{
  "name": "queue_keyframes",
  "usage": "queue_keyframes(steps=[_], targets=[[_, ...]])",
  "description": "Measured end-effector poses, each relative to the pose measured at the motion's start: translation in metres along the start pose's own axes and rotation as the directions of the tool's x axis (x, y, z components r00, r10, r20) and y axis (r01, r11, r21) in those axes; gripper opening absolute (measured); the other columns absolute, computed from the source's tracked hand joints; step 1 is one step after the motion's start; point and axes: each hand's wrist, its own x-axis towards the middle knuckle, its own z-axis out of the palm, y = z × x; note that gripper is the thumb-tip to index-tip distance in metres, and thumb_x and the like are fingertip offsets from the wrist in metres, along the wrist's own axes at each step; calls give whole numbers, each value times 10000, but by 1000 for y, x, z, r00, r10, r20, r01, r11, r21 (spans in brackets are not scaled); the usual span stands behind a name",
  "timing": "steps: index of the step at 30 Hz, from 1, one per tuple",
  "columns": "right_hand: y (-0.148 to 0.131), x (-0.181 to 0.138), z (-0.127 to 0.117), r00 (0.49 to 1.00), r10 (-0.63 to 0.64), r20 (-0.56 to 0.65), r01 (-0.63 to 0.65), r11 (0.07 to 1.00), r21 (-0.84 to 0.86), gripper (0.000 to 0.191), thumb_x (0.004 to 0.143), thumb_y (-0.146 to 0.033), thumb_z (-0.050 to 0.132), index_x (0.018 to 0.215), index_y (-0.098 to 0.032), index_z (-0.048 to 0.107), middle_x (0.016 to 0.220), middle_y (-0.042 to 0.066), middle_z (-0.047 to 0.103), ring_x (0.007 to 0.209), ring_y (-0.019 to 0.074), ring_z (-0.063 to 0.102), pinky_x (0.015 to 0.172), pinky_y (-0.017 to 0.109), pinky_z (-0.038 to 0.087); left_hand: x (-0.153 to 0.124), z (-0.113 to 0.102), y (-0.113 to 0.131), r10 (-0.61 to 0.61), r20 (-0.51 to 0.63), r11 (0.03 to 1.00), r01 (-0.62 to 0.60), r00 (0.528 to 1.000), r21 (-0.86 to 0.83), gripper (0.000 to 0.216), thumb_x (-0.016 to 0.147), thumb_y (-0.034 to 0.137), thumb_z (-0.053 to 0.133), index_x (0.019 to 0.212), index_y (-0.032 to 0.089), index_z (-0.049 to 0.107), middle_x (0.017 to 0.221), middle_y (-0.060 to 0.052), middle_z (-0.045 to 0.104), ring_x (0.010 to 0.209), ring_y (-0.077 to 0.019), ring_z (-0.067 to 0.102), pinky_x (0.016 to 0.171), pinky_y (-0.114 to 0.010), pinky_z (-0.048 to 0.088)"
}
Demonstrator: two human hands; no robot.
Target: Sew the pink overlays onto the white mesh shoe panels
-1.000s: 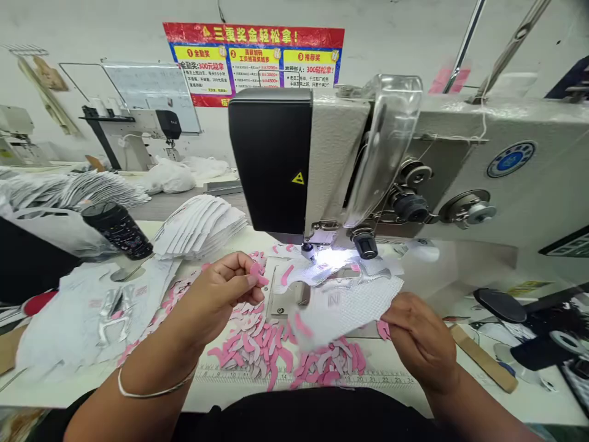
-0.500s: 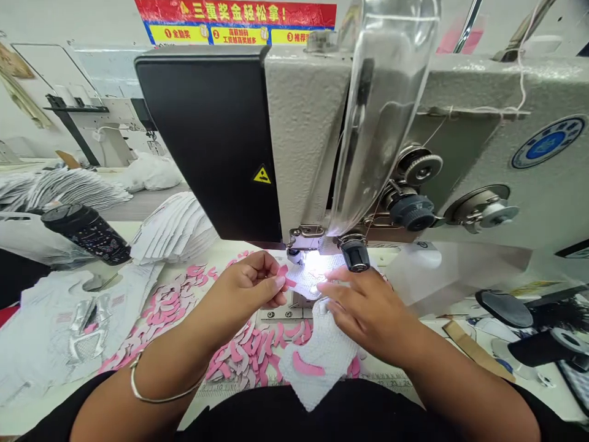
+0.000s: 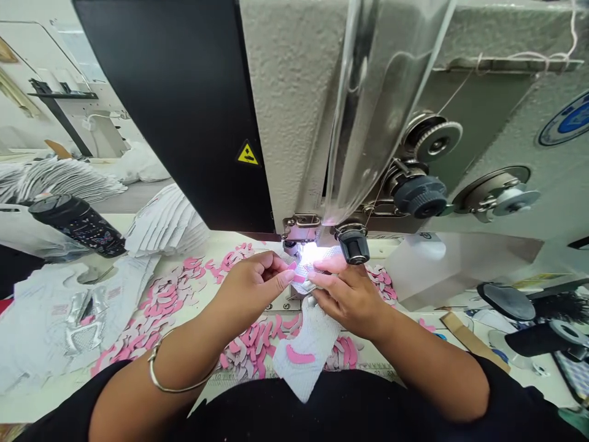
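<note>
Above the fingers: an industrial sewing machine head point(image 3: 289, 92) fills the view, with a black end panel point(image 3: 161, 123), a clear plastic guard point(image 3: 381, 92) and thread tension discs point(image 3: 437, 141) further right.
Left of the fingers: a stack of white mesh panels point(image 3: 168, 224) and a black flask point(image 3: 77, 225) stand on the work table point(image 3: 216, 242), with silver-trimmed white panels point(image 3: 46, 319) lying flat nearer the person.
Under the fingers: a heap of pink cut pieces point(image 3: 156, 301) spreads across the table on both sides of the wrists (a lot of them, too many to count).
Below the fingers: a white mesh panel point(image 3: 308, 350) runs from the lit needle area point(image 3: 308, 252) down toward the person's body, with one pink strip point(image 3: 300, 354) lying on its lower part.
Left hand point(image 3: 251, 285): thumb and forefinger pinch narrowly on a small pink piece point(image 3: 292, 265), a bangle point(image 3: 179, 374) on the wrist.
Right hand point(image 3: 350, 298): fingers lie close together on the mesh panel just beside the needle; whether they grip it or only press it, I cannot tell.
Step in hand: judging by the hands, a pink piece is being placed on the mesh at the needle.
Next move: the piece seems to call for exact seating on the mesh.
</note>
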Motion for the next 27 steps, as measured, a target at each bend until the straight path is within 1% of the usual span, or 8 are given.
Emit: queue_keyframes(steps=[7,13,17,20,24,27], targets=[[-3,2,-1,1000,19,7,-19,1000,13,315,893,-161,634,1196,-226,580,1117,85,663,1069,223,603,957,429,463,-1,1,5,34,-60,999,-32,998,39,246,804,442,664,764,199,677,667,2,627,575,-149,503,560,-277,360],[-3,0,-1,1000,0,29,0,1000,-12,332,880,-151,642,1201,-206,575,1110,97,643,1057,233,585,950,440,458,-1,1,2,144,-87,979,-129,986,156,224,832,412,657,742,207,671,731,-19,665,660,-180,564,617,-296,387],[-3,-1,0,998,5,57,-3,999,-46,422,862,-113,625,1250,-277,592,1133,77,613,1077,244,567,930,442,456,-2,2,2,193,-88,967,-174,977,185,210,846,394,651,737,214,656,741,-18,664,694,-194,578,640,-307,391],[-4,-1,1,999,2,42,1,998,-60,455,861,-100,618,1256,-326,606,1127,63,602,1083,244,562,923,442,451,-2,3,0,219,-83,960,-199,972,196,203,861,382,639,745,216,643,757,-18,664,709,-196,580,661,-314,400],[-5,0,2,1000,15,24,-13,997,-70,451,857,-110,635,1244,-340,624,1111,58,605,1075,247,557,927,450,447,0,4,-4,287,-102,941,-261,953,215,196,865,380,636,748,222,629,793,-25,648,780,-211,585,723,-328,427],[-6,1,2,1000,16,22,-14,998,-68,431,858,-116,639,1238,-321,631,1096,67,606,1057,249,557,917,455,454,2,2,-6,323,-114,929,-291,940,231,170,852,382,645,785,225,649,861,-40,630,885,-231,583,818,-355,453]])
